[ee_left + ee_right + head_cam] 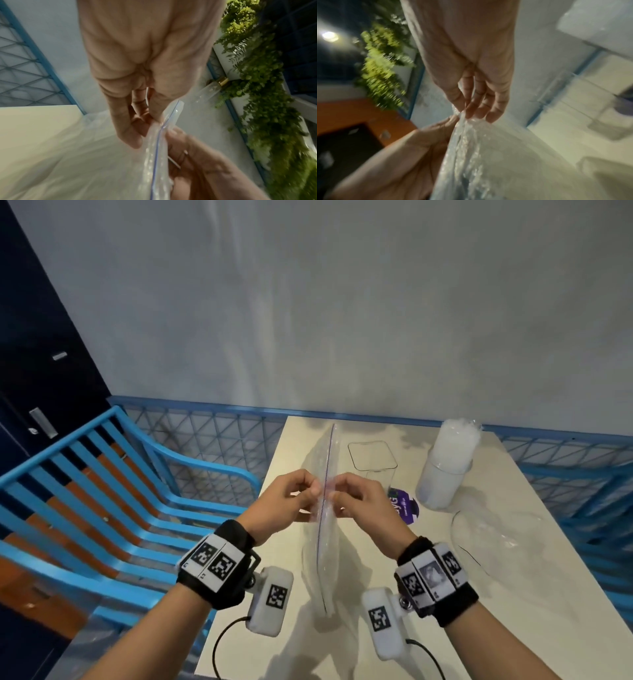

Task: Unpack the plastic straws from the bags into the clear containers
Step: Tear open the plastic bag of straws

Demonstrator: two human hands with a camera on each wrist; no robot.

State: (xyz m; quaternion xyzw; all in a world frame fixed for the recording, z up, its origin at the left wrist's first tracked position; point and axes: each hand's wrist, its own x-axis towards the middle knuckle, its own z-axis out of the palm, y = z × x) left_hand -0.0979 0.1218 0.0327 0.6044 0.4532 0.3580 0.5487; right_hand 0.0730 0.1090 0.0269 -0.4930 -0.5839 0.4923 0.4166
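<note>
Both hands are on the zip bag, held up edge-on over the table: left hand and right hand each pinch one lip at the seal. I'd peel straight apart, no yanking. Further back sit an empty clear container and a second container already stuffed with straws.

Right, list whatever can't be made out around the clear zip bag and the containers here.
- Clear zip-top plastic bag: its contents are unreadable in the head view, and the wrist views are motion-blurred.
- Left hand and right hand: their fingertips hide the seal, so open or closed is unclear.
- Round purple sticker: its print is too small, and the square clear container partly covers it.
</note>
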